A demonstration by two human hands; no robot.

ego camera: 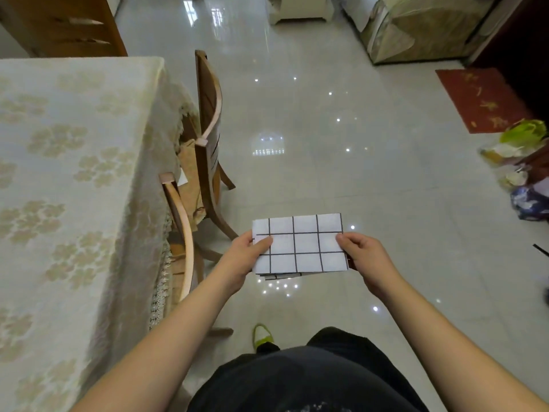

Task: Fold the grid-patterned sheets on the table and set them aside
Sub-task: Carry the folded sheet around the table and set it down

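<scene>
A white grid-patterned sheet (303, 243) with black lines is folded into a small thick rectangle and held flat in the air over the floor, to the right of the table (74, 173). My left hand (245, 257) grips its left edge, thumb on top. My right hand (367, 257) grips its right edge the same way. Layered edges show along the sheet's near side. No other grid sheet is visible on the table.
The table carries a cream floral tablecloth. Two wooden chairs (208, 129) are tucked against its right side. Glossy tiled floor spreads ahead. A red mat (481, 99) and plastic bags (520, 162) lie at the right; covered furniture (416, 28) stands far back.
</scene>
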